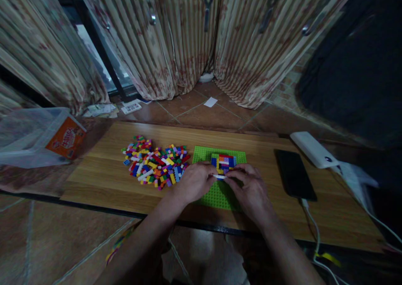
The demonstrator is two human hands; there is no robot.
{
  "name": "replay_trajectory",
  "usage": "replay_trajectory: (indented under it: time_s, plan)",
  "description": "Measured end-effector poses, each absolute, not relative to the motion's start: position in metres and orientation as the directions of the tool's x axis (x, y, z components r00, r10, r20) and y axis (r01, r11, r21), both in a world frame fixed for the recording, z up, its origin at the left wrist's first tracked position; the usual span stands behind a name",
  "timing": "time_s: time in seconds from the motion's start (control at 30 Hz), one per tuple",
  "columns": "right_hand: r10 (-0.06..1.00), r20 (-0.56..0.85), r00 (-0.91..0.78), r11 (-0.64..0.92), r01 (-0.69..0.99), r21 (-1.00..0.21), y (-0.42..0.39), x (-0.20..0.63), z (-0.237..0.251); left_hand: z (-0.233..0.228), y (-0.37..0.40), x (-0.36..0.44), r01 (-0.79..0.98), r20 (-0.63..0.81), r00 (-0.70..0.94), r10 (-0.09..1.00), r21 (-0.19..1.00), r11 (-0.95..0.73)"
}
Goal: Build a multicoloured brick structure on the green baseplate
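We are watching two bare hands meeting over a green baseplate lying flat on a low wooden board. The left hand and the right hand are each curling their fingers inward, nearly closed, and together pinching a small white brick between the fingertips; the brick is sitting just above the baseplate, right at the near edge of a small multicoloured block build standing on the plate. We cannot tell whether the brick is touching the plate.

Just left of the baseplate a loose pile of coloured bricks is spreading across the board. To the right, well apart from the hands, a black phone is lying flat with a white cable running off its near end, and a white power bank is resting beyond it. At far left a clear plastic bag with an orange label is lying. Striped curtains are hanging behind.
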State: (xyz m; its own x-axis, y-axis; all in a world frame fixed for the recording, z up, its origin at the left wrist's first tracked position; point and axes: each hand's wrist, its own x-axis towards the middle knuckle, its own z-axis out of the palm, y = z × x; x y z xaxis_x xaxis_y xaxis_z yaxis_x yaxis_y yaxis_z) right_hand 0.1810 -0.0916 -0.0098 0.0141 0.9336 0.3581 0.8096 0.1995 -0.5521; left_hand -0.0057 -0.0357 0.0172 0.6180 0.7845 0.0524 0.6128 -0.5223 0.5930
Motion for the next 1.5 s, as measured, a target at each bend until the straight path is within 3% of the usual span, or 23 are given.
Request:
replay_trajectory:
  time_s: [0.4, 0.67, 0.83, 1.03, 1.17, 1.5]
  plan:
    - [0.952, 0.304, 0.011, 0.195, 0.745, -0.638, -0.094, 0.189, -0.009, 0.015, -0.034, -0.006, 0.600, 0.069, 0.624, 0.778, 0.595, -0.535]
    - [0.967, 0.239, 0.084, 0.127, 0.655, -0.745, -0.092, 0.190, -0.005, 0.014, -0.037, -0.001, 0.628, 0.103, 0.626, 0.773, 0.522, -0.578]
    - [0.954, 0.090, 0.286, -0.089, 0.558, -0.825, -0.089, 0.193, -0.006, 0.014, -0.038, -0.001, 0.634, 0.133, 0.640, 0.757, 0.466, -0.618]
    - [0.925, -0.011, 0.381, -0.260, 0.610, -0.748, -0.086, 0.187, -0.008, 0.015, -0.039, 0.000, 0.650, 0.122, 0.649, 0.751, 0.423, -0.631]
    - [0.929, -0.003, 0.369, -0.265, 0.662, -0.701, -0.084, 0.183, -0.007, 0.013, -0.039, 0.000, 0.647, 0.141, 0.643, 0.753, 0.427, -0.632]
    - [0.936, -0.006, 0.352, -0.238, 0.618, -0.749, -0.083, 0.179, -0.004, 0.011, -0.038, -0.001, 0.634, 0.150, 0.640, 0.753, 0.451, -0.628]
